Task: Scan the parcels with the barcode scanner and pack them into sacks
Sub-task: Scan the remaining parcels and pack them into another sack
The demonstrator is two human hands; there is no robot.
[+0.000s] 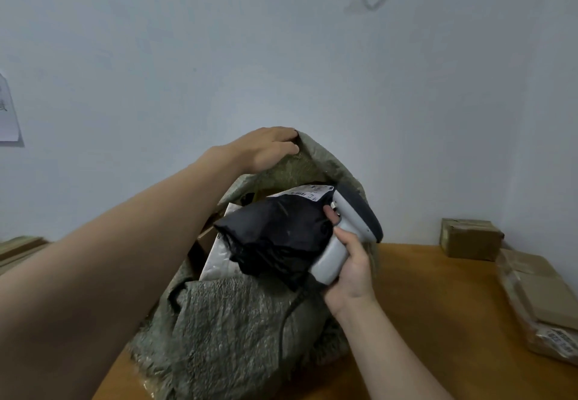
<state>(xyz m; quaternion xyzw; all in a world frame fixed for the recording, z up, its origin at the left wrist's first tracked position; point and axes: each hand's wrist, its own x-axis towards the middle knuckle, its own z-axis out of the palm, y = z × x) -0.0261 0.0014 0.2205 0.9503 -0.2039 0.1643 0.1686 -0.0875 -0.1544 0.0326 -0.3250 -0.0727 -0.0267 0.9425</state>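
Two hands working at the sack mouth, parcel going in.
The left hand (269, 149) is gripping the rim of the green sack (234, 321), holding it open on the table (438, 305). The right hand (352, 266) is clasping the barcode scanner (347, 227) by its handle, and the black parcel (278, 233), label uppermost, is lying in the opening over a white parcel (217, 255). Risk: the cable (286, 321) is trailing across the sack and could snag. If the rim slips, the mouth could collapse and tip the parcel out.
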